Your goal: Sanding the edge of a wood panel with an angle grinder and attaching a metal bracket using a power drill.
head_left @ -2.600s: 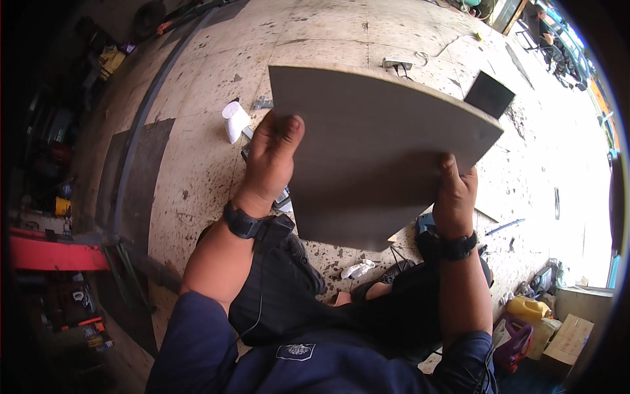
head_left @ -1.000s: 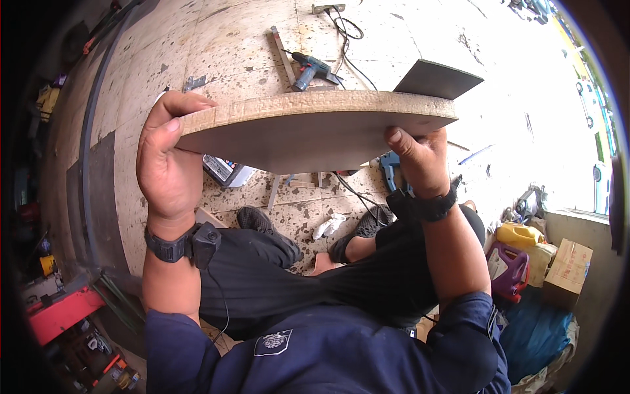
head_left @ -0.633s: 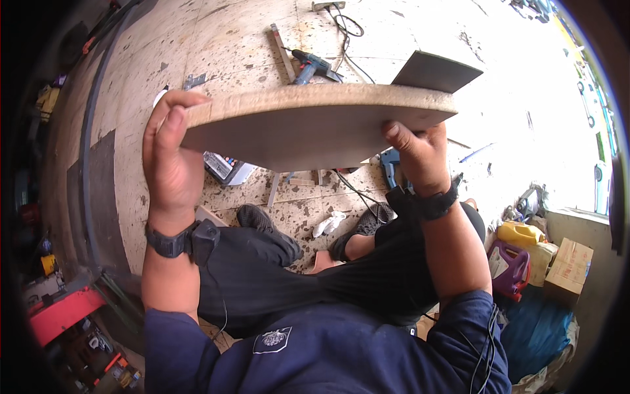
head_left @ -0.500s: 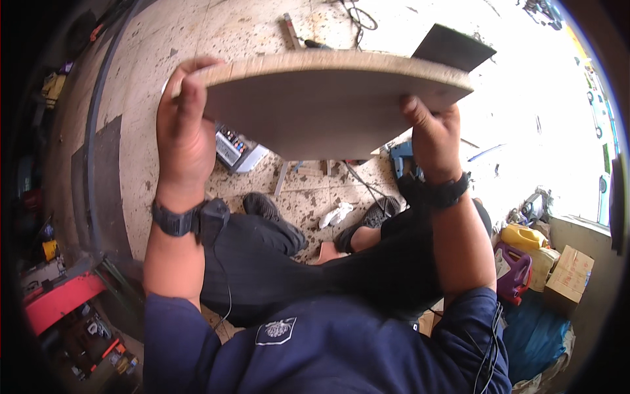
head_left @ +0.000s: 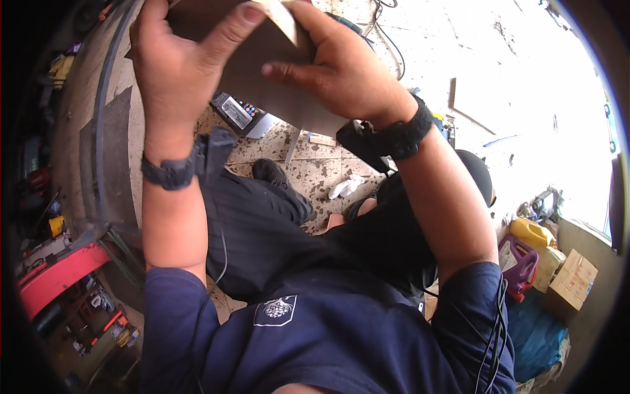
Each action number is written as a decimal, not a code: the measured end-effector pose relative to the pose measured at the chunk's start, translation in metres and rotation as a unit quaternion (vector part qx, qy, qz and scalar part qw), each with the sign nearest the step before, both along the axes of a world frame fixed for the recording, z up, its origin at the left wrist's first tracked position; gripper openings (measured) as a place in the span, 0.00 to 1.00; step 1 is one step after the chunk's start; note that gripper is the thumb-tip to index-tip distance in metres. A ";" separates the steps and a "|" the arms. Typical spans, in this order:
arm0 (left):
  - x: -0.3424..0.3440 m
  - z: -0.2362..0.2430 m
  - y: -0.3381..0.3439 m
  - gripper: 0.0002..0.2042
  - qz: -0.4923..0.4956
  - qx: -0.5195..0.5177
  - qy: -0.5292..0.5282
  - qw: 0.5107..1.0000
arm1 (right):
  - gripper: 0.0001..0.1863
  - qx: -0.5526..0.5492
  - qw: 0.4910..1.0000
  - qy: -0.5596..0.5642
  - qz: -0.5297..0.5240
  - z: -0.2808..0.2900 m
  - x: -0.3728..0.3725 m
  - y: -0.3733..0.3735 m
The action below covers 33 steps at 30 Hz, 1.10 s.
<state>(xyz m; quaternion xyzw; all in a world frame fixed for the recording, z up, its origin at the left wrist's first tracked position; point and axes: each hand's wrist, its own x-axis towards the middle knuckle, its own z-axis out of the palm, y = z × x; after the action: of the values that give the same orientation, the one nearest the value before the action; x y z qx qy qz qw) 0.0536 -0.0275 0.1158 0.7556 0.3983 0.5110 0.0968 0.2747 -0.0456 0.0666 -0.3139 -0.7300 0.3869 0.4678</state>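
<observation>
A flat wooden board (head_left: 259, 88) with a smooth grey-brown face and a pale edge is held up off the floor, its far part cut off by the top of the picture. My left hand (head_left: 177, 75) grips its left side, thumb across the face. At the upper right edge, my right hand (head_left: 348, 75) holds the board too, thumb over the face and the other fingers partly hidden at the edge. Below the board on the floor lies a grey case (head_left: 231, 113) with small coloured pieces.
Crumpled white cloth (head_left: 346, 187) lies between my shoes. A black cable (head_left: 394, 49) curls on the speckled floor. At left are a dark sheet (head_left: 113, 154) and a red bench (head_left: 62, 270); at right, a yellow jug (head_left: 530, 233), a purple container (head_left: 520, 268) and a cardboard box (head_left: 573, 281).
The board has turned and shifted to the upper left. My right hand has moved left, close to my left hand, which has risen slightly. The dark plate seen beyond the board no longer shows.
</observation>
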 end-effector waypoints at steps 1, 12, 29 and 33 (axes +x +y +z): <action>-0.011 -0.001 0.007 0.28 -0.008 -0.017 -0.012 1.000 | 0.34 0.000 1.000 -0.002 -0.001 -0.006 0.003 0.001; -0.115 -0.032 0.027 0.29 0.075 -0.108 -0.149 0.980 | 0.20 -0.175 0.860 -0.478 -0.034 -0.136 0.031 -0.021; -0.270 -0.083 -0.089 0.23 -0.003 -0.379 -0.548 0.746 | 0.18 0.262 0.837 -0.431 -0.212 -0.083 -0.048 0.027; -0.267 -0.189 -0.144 0.28 0.068 -0.360 -0.612 0.701 | 0.20 0.299 0.831 -0.444 -0.149 -0.134 -0.071 0.038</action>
<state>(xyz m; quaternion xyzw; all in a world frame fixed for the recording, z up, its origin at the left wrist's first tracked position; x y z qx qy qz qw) -0.2130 -0.1714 -0.0727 0.1550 0.4550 0.6837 0.5491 0.2042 -0.0075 -0.0675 -0.4022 -0.8834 -0.1056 0.2163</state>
